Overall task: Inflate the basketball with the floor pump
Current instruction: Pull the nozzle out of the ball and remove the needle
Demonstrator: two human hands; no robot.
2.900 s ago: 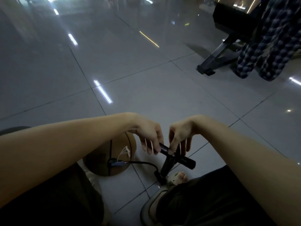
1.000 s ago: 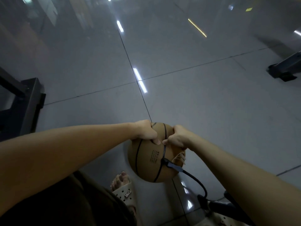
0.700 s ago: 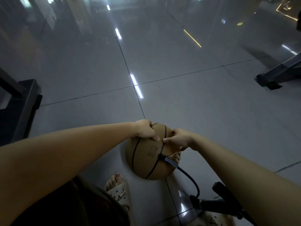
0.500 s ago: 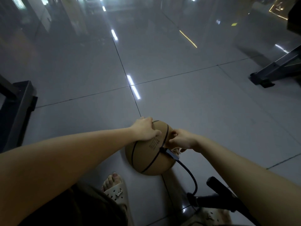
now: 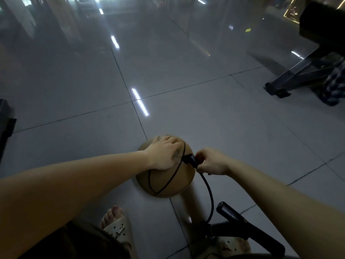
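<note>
A tan basketball (image 5: 166, 182) with black seams sits on the grey tiled floor in front of me. My left hand (image 5: 164, 154) lies flat over its top, fingers spread and pressing down. My right hand (image 5: 211, 163) pinches the black hose connector (image 5: 189, 159) plugged into the ball's upper right side. From there the black hose (image 5: 209, 195) curves down to the floor pump (image 5: 237, 228), whose black handle lies at the lower right, partly behind my right forearm.
My feet in pale clogs stand on the floor, one (image 5: 115, 227) at the lower left and one (image 5: 229, 247) by the pump's base. A black metal frame (image 5: 298, 77) with checked cloth stands at the right. A dark object (image 5: 5, 126) sits at the left edge.
Both hands have left the pump handle and gone to the ball. My left hand slid flat onto its top. My right hand shifted from the ball's surface to the hose connector.
</note>
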